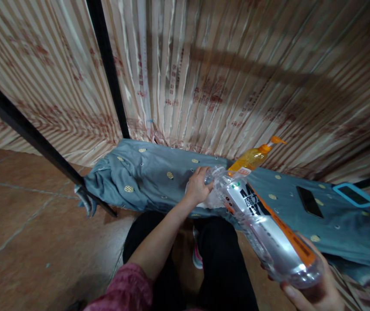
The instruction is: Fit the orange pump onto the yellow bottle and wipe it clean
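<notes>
Both hands grip 1 clear bottle.

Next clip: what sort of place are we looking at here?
Probably a room in a home, curtained off. A striped beige pleated curtain hangs behind a low surface draped in grey-blue patterned cloth, over a reddish tiled floor. A black phone lies on the cloth.

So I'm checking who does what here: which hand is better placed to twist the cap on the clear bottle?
Probably the left. The left hand is already at the neck end of the clear bottle, its grip closed around the cap area. The right hand cradles the base, steadying the tilted bottle.
</notes>
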`<state>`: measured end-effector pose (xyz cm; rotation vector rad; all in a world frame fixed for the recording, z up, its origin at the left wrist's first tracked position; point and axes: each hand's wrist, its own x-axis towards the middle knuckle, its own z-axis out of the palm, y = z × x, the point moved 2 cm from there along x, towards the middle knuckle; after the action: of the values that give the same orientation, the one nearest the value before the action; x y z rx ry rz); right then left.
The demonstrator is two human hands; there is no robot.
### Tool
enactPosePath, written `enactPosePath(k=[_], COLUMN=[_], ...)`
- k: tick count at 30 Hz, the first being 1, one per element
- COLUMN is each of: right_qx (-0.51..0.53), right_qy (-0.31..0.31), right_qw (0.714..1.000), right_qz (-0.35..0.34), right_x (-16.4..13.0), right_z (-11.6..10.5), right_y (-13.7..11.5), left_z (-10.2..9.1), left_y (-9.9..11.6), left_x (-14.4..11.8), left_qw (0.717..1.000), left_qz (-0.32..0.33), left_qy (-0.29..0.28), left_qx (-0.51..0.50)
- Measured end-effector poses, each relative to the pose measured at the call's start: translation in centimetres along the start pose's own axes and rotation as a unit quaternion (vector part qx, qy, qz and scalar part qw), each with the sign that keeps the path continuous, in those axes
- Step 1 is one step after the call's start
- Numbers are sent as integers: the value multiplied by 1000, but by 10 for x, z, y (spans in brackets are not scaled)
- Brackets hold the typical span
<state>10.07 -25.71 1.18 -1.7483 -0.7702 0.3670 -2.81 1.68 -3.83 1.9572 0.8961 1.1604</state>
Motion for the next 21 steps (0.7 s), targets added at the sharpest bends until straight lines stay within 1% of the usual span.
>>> enactPosePath(k=[2, 6, 9, 15, 21], right_qx=[3, 40, 48, 72, 54], right_qy=[-3, -5, 0, 7, 3], right_qw=[1000, 998, 997, 993, 997], right_qz=[4, 49, 59, 92, 62], right_x=[0, -3, -5, -8, -5], right_z=[0, 6, 9, 7, 3], right_y=[0, -8, -12, -1, 13], left_z=[-1, -1, -1, -1, -1], left_y=[1, 2, 2, 1, 0], left_x=[0, 0, 0, 0, 0], left_qw=[1000, 1000, 1000, 1000, 1000], left_qz=[-1, 0, 0, 5, 13], left_qy=[-3, -7, -8, -10, -2], left_qx=[-1, -1, 3, 6, 7])
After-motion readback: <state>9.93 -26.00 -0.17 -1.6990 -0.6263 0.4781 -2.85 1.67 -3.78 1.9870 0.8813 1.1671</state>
